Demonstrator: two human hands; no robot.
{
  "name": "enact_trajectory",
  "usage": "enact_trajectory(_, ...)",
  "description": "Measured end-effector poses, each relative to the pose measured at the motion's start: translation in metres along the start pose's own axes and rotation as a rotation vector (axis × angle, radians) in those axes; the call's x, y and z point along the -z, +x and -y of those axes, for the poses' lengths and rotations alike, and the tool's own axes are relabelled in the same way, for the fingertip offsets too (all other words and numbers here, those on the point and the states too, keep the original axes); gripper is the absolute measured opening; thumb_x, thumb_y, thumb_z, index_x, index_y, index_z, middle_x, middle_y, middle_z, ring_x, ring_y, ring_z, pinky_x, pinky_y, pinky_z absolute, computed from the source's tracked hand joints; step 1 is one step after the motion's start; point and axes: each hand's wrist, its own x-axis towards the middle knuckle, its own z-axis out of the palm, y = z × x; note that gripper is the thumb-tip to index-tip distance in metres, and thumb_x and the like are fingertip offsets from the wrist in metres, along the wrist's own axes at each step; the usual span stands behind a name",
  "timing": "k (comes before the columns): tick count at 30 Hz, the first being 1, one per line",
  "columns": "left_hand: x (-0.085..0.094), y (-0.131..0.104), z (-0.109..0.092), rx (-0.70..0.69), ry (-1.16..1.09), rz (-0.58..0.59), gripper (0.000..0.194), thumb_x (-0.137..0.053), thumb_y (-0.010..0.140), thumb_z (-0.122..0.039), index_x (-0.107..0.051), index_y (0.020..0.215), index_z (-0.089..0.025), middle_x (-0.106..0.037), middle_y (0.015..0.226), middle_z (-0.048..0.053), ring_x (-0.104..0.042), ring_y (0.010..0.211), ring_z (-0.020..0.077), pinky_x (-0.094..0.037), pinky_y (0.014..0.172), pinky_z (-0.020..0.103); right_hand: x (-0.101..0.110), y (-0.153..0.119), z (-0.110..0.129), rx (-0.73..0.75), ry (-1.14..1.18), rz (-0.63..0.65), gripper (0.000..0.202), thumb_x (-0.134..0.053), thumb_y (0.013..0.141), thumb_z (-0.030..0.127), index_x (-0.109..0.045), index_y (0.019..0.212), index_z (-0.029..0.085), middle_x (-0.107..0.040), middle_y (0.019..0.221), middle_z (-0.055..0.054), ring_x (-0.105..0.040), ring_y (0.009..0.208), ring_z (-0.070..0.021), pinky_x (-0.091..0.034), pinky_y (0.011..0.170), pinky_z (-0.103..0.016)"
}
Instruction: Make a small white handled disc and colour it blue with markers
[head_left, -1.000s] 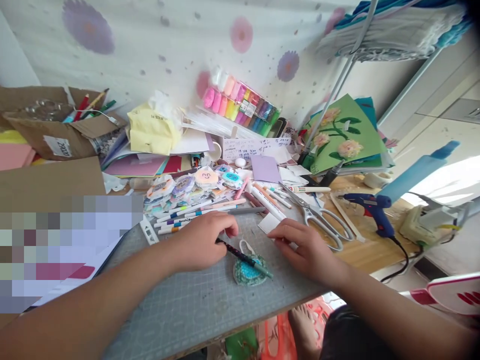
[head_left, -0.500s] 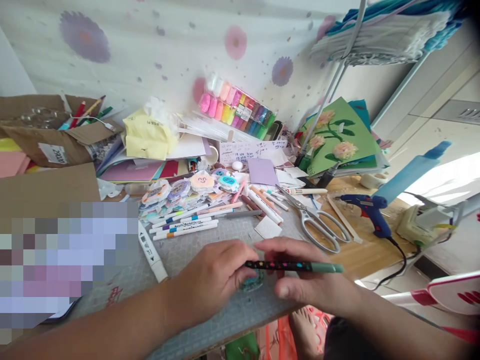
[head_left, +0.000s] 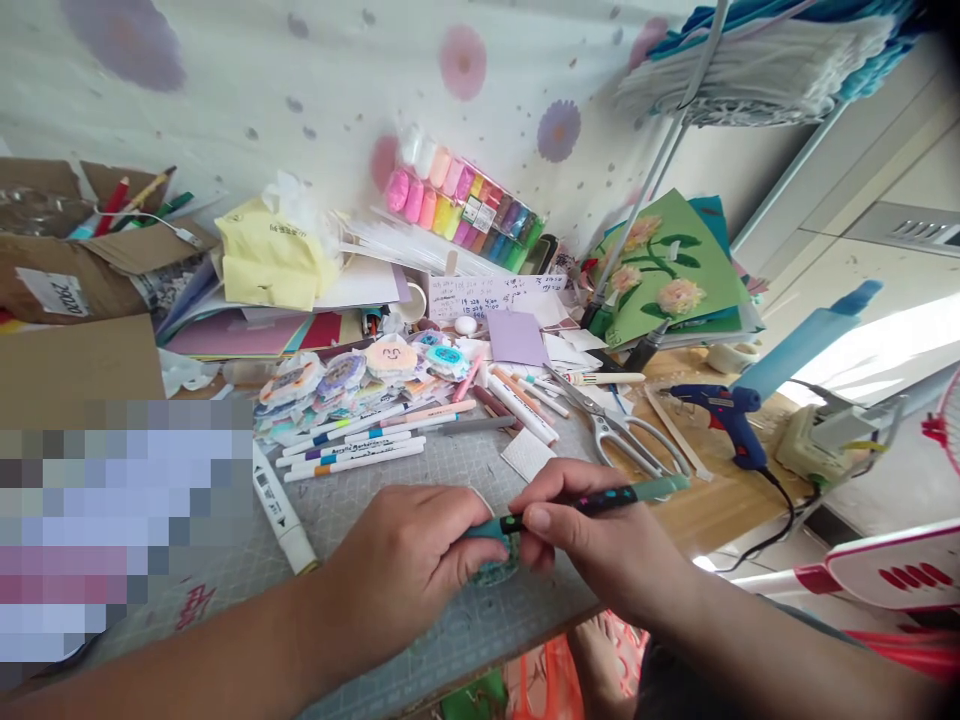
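My left hand [head_left: 420,560] is closed, thumb and forefinger pinching the teal left end of a pen. The pen [head_left: 600,500] has a black barrel with small coloured shapes and a grey-green right end. Around its barrel the fingers of my right hand [head_left: 585,520] are wrapped, thumb on top. The pen slants slightly up to the right. Under and behind my left fingers lies a round turquoise piece [head_left: 495,572], partly hidden, above the grey cutting mat [head_left: 360,640]. A small white textured square [head_left: 528,456] rests just beyond my hands.
Behind my hands lie several acrylic markers [head_left: 356,458], wrapped round pieces [head_left: 390,355] and scissors [head_left: 619,430]. A thick white marker [head_left: 285,510] is at left. To the right are a blue glue gun [head_left: 720,410] and a power strip [head_left: 810,445]. A cardboard box [head_left: 67,260] stands back left.
My right fingers have closed around the pen's barrel, and its right end has risen. A teal left end now shows at my left fingers. The view has shifted slightly.
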Motion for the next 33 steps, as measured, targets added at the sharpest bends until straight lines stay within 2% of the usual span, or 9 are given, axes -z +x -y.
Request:
enact_trajectory(5, 0.005, 0.002, 0.008, -0.03, 0.067, -0.024, 0.038, -0.039, 0.099, -0.041, -0.055, 0.072, -0.018, -0.054, 0.056, -0.005, -0.051, 0.049, 0.0088, -0.034, 0.05, 0.021, 0.009, 0.005, 0.009, -0.014, 0.064, -0.059, 0.014, -0.074, 0.076, 0.027, -0.069, 0.071, 0.016, -0.068, 0.054, 0.0, -0.057, 0.045, -0.0087, -0.044, 0.045, -0.018)
enact_trajectory(7, 0.008, 0.003, 0.019, 0.056, 0.124, -0.071, 0.04, -0.04, 0.098, -0.042, -0.055, 0.069, -0.019, -0.051, 0.052, -0.006, -0.05, 0.046, 0.0096, -0.033, 0.048, 0.022, 0.021, 0.011, 0.025, 0.078, 0.13, -0.208, 0.012, -0.074, 0.072, 0.025, -0.067, 0.065, 0.018, -0.064, 0.045, 0.002, -0.051, 0.036, -0.0076, -0.038, 0.037, -0.017)
enact_trajectory(9, 0.011, 0.005, 0.03, 0.18, 0.167, -0.116, 0.042, -0.043, 0.096, -0.04, -0.048, 0.06, -0.02, -0.046, 0.046, -0.006, -0.047, 0.042, 0.0098, -0.031, 0.045, 0.022, 0.032, 0.016, 0.042, 0.261, 0.237, -0.385, 0.014, -0.073, 0.066, 0.018, -0.063, 0.056, 0.02, -0.053, 0.037, 0.006, -0.042, 0.032, -0.0053, -0.033, 0.035, -0.015)
enact_trajectory(11, 0.011, 0.005, 0.036, 0.237, 0.172, -0.114, 0.035, -0.047, 0.094, -0.038, -0.051, 0.065, -0.02, -0.049, 0.05, -0.006, -0.05, 0.045, 0.0108, -0.032, 0.046, 0.022, 0.038, 0.018, 0.05, 0.311, 0.213, -0.441, 0.011, -0.069, 0.065, 0.016, -0.064, 0.057, 0.02, -0.055, 0.039, 0.004, -0.041, 0.032, -0.0063, -0.033, 0.035, -0.017)
enact_trajectory(14, 0.007, 0.005, 0.034, 0.275, 0.078, -0.036, 0.022, -0.047, 0.094, -0.034, -0.06, 0.082, -0.021, -0.058, 0.058, -0.006, -0.056, 0.05, 0.011, -0.036, 0.049, 0.021, 0.036, 0.016, 0.043, 0.187, 0.153, -0.393, 0.012, -0.07, 0.065, 0.022, -0.064, 0.056, 0.018, -0.053, 0.034, 0.003, -0.042, 0.03, -0.0083, -0.03, 0.034, -0.019)
enact_trajectory(16, 0.003, 0.004, 0.029, 0.312, 0.007, -0.028, 0.018, -0.048, 0.093, -0.034, -0.062, 0.088, -0.023, -0.063, 0.065, -0.006, -0.06, 0.055, 0.0112, -0.039, 0.052, 0.02, 0.031, 0.015, 0.032, 0.118, 0.174, -0.363, 0.014, -0.07, 0.066, 0.025, -0.063, 0.056, 0.018, -0.052, 0.033, 0.003, -0.043, 0.03, -0.0087, -0.031, 0.036, -0.02)
enact_trajectory(21, 0.001, 0.005, 0.015, 0.387, -0.18, -0.031, 0.016, -0.053, 0.089, -0.035, -0.065, 0.089, -0.025, -0.069, 0.074, -0.005, -0.064, 0.065, 0.0126, -0.044, 0.058, 0.02, 0.023, 0.015, 0.02, 0.065, 0.218, -0.285, 0.015, -0.074, 0.066, 0.025, -0.061, 0.06, 0.018, -0.055, 0.04, 0.004, -0.046, 0.035, -0.0083, -0.034, 0.038, -0.018)
enact_trajectory(26, 0.003, 0.007, 0.007, 0.397, -0.243, 0.026, 0.015, -0.054, 0.087, -0.03, -0.067, 0.087, -0.023, -0.064, 0.062, -0.005, -0.06, 0.058, 0.0123, -0.042, 0.052, 0.019, 0.015, 0.017, 0.017, 0.081, 0.196, -0.167, 0.017, -0.077, 0.068, 0.023, -0.061, 0.065, 0.017, -0.059, 0.048, 0.003, -0.051, 0.042, -0.0076, -0.038, 0.043, -0.017)
enact_trajectory(33, 0.003, 0.004, 0.007, 0.322, -0.262, 0.009, 0.012, -0.057, 0.086, -0.027, -0.066, 0.083, -0.02, -0.064, 0.066, -0.004, -0.058, 0.059, 0.0115, -0.04, 0.056, 0.02, 0.01, 0.02, 0.009, 0.038, 0.072, -0.097, 0.019, -0.076, 0.073, 0.026, -0.061, 0.069, 0.017, -0.061, 0.05, 0.002, -0.052, 0.046, -0.0085, -0.038, 0.046, -0.018)
